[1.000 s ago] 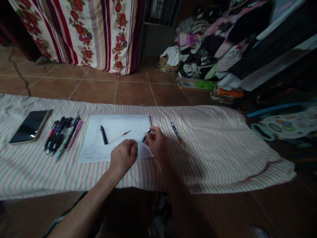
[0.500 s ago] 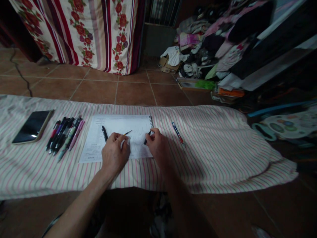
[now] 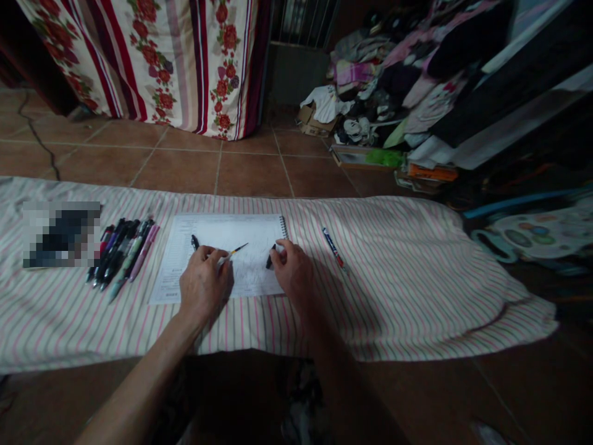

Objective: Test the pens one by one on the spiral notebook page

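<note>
A thin pen refill (image 3: 238, 248) with a yellowish section and a dark tip sticks out from the pinched fingers of my left hand (image 3: 206, 278), pointing right. Partly covered by that hand, a black pen part (image 3: 194, 241) shows beyond its knuckles; whether the hand also grips it is unclear. My right hand (image 3: 293, 267) pinches a short black pen piece (image 3: 270, 257) near the right edge of the sheet. Both hands are over a white printed sheet (image 3: 222, 228) that lies on a spiral notebook (image 3: 284, 226).
Several pens (image 3: 123, 259) lie side by side left of the sheet, beside a blurred-out phone (image 3: 62, 235). A blue and red pen (image 3: 333, 248) lies to the right. Striped cloth (image 3: 417, 278) covers the low table. Beyond are a floral curtain (image 3: 185, 62) and piled clothes (image 3: 393, 80).
My left hand has shifted a little left, and more of the refill shows. The right hand stays nearly in place, with the black piece slightly turned in its fingers.
</note>
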